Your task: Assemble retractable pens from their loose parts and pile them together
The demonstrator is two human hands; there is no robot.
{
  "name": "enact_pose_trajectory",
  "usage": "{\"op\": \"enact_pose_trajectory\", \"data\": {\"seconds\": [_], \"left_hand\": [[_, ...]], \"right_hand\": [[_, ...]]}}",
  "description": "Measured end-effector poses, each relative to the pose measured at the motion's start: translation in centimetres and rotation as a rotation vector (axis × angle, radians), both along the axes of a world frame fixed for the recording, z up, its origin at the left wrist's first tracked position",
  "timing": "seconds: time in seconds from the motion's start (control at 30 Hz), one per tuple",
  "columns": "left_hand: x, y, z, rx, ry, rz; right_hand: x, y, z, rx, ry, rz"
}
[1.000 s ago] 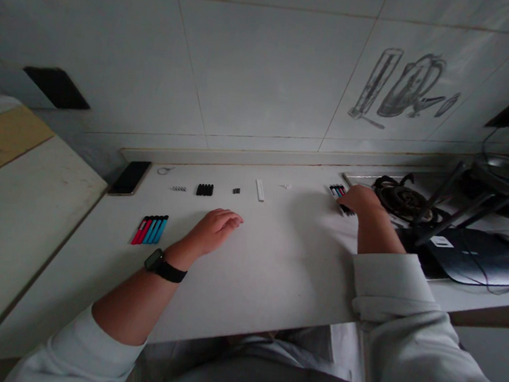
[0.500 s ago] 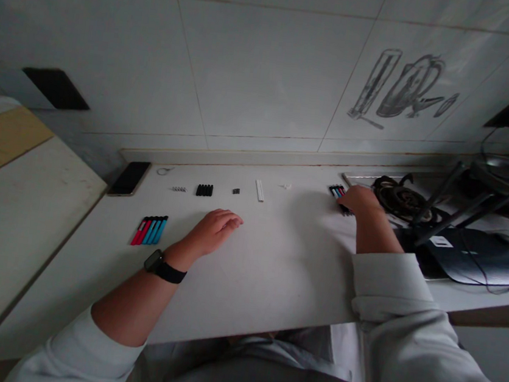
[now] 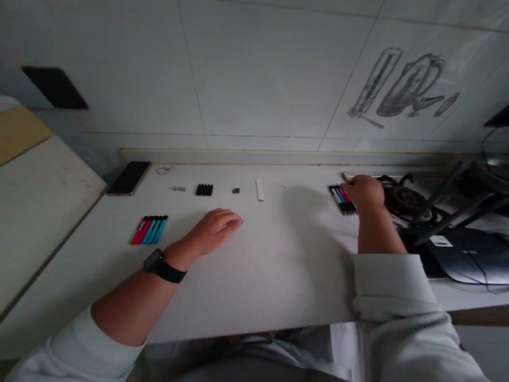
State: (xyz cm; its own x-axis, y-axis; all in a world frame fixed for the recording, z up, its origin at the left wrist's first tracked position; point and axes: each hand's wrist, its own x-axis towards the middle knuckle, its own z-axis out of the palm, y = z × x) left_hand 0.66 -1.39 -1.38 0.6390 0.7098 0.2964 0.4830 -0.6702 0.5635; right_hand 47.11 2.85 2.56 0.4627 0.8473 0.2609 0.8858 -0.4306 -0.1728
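Spanning the lower middle of the frame, the white counter (image 3: pixel 262 284) met a raised ledge (image 3: pixel 240 155) at the back and ended at a slanting front edge above the person's lap. A broad stretch of it separated the two hands, while a dark stove burner (image 3: pixel 403 199) crowded the right hand (image 3: pixel 364 192) at right of centre. That hand bent down over the far ends of a row of slim pens (image 3: pixel 343 202), just off a metal rim; its fingertips were hidden behind the knuckles, so whether it gripped one could not be told. The left hand (image 3: pixel 214 230), near the centre, lay loosely half-curled, with nothing visible in its grasp and its palm side out of sight. Both sleeves ran off the bottom of the frame, and a tiny white piece (image 3: pixel 284 186) was too small to make out. Along the back sat coiled springs (image 3: pixel 179 189), ribbed black cylinders (image 3: pixel 204 189), small dark bits (image 3: pixel 236 191) and straight white sticks (image 3: pixel 259 190). Left of centre, smooth red and blue barrels (image 3: pixel 149 230) lay side by side, below a flat, glossy phone (image 3: pixel 129 178).
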Motion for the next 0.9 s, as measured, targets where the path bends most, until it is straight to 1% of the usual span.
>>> {"op": "enact_pose_trajectory", "data": {"seconds": [0.1, 0.2, 0.27, 0.3, 0.37, 0.43, 0.47, 0.5, 0.57, 0.63, 0.7, 0.73, 0.8, 0.9], "left_hand": [[0.1, -0.1, 0.2, 0.027, 0.014, 0.002], [0.2, -0.2, 0.4, 0.044, 0.014, 0.011], [0.2, -0.2, 0.4, 0.049, 0.009, 0.021], [0.3, -0.2, 0.4, 0.050, 0.008, 0.026], [0.3, -0.2, 0.5, 0.046, 0.013, 0.038], [0.3, -0.2, 0.6, 0.035, 0.023, 0.056], [0.3, -0.2, 0.6, 0.027, 0.025, 0.070], [0.3, -0.2, 0.7, 0.023, 0.021, 0.089], [0.2, -0.3, 1.1, 0.016, 0.010, 0.131], [0.2, -0.5, 1.6, 0.006, -0.009, 0.174], [-0.1, -0.7, 2.3, 0.002, -0.028, 0.235], [-0.3, -0.6, 2.7, 0.005, -0.036, 0.269], [-1.2, -0.4, 3.7, 0.019, -0.045, 0.345], [-3.9, 0.6, 5.1, 0.048, 0.003, 0.497]], "right_hand": [[-1.4, -0.5, 1.4, 0.115, 0.061, -0.044], [-3.1, -1.0, 2.6, 0.289, 0.118, 0.010], [-4.6, -1.4, 3.4, 0.385, 0.202, 0.084], [-5.5, -1.6, 3.8, 0.416, 0.281, 0.141], [-7.9, -2.0, 4.3, 0.414, 0.541, 0.307], [-11.0, -2.6, 4.3, 0.337, 0.829, 0.528], [-12.6, -3.0, 4.0, 0.278, 0.925, 0.624], [-14.2, -3.4, 3.6, 0.200, 0.996, 0.707], [-17.1, -4.2, 2.3, -0.011, 1.103, 0.842], [-19.4, -4.8, 0.7, -0.223, 1.130, 0.944], [-20.8, -5.1, -1.0, -0.388, 1.084, 1.001], [-21.2, -5.2, -1.7, -0.436, 1.043, 1.012], [-21.6, -5.2, -2.7, -0.477, 0.978, 1.020], [-21.5, -5.0, -3.1, -0.497, 0.963, 1.014]]}}
